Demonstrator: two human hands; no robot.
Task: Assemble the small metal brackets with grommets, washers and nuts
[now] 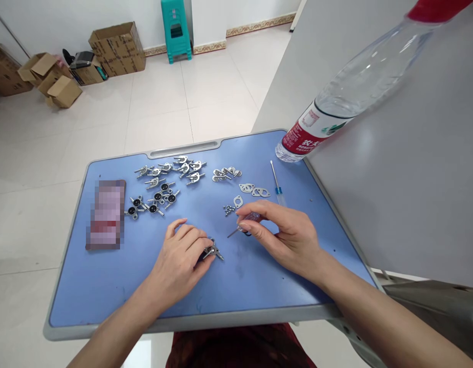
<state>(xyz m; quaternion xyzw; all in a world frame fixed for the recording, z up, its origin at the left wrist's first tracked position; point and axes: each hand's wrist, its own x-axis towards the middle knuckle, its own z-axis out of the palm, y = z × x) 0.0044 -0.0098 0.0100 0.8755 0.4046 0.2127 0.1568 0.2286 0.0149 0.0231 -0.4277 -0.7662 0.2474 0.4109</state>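
My left hand point(180, 260) rests low over the blue tabletop, its thumb and fingers closed on a small metal fitting point(215, 251) with thin pins sticking out. Between the thumb and fingers of my right hand point(288, 235) is a small screwdriver point(233, 233) with a clear handle. Its shaft points down and left toward the fitting, with a gap between them. Just beyond its tip lies a small pile of screws point(228, 209). Flat oval plates with holes point(246, 188) lie past the right hand, near a second screwdriver point(274, 176) with a blue-and-clear handle.
Black-centred metal fittings point(158, 196) and U-shaped metal brackets point(181, 167) cluster at the table's left and back. Round-headed parts point(224, 174) lie beside them. A phone point(106, 214) is at left, a water bottle point(313, 128) at the back right corner by a grey panel point(412, 179).
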